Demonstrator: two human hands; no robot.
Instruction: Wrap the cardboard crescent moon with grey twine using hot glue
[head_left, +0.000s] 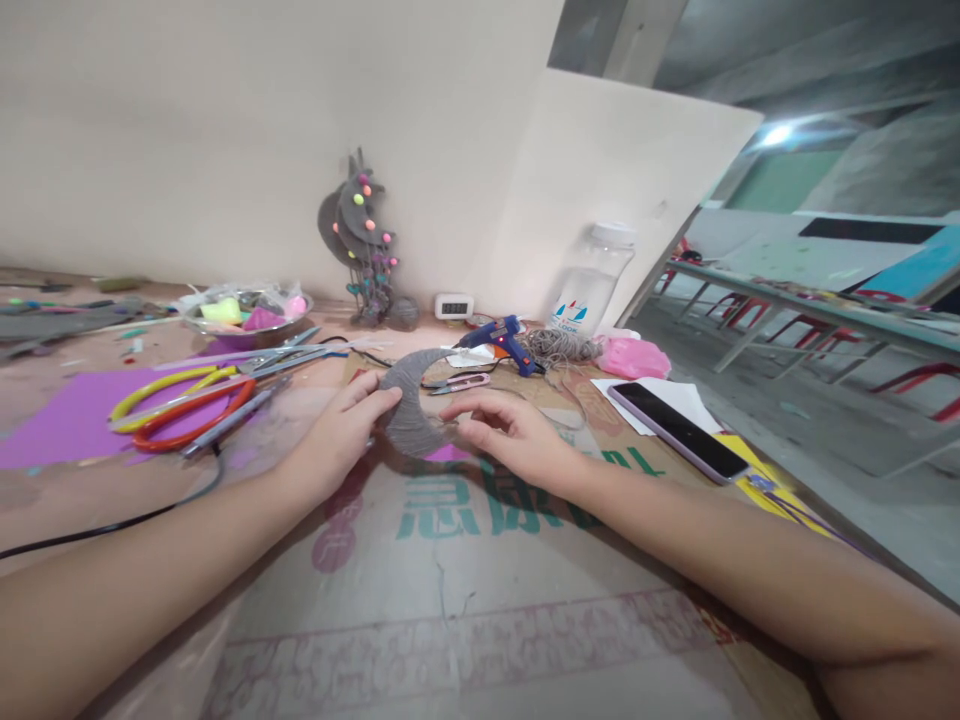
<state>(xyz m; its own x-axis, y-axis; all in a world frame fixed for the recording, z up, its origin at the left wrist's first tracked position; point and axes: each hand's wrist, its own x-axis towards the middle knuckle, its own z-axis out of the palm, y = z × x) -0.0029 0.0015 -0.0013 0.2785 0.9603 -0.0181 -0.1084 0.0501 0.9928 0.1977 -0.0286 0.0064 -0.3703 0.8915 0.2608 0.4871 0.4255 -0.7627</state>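
Observation:
A grey crescent moon wrapped in yarn (411, 405) is held upright above the cardboard. My left hand (358, 415) grips its outer left edge, thumb on the front face and fingers behind. Close to the inner curve, my right hand (504, 428) has thumb and index finger nearly together in a pinch. A thin grey strand seems to run by these fingertips, too fine to follow clearly. Just behind lie small thread snips (459, 383) and a blue glue gun (504, 342). The tangled grey yarn (562, 347) sits beyond the right hand.
Cardboard (450, 620) covers the table front. Scissors with yellow and red handles (191, 410) lie left, near a metal bowl (247, 330). A finished-looking moon ornament (361, 230), a white timer (454, 306) and a bottle (592, 285) stand behind. A phone (679, 432) lies right.

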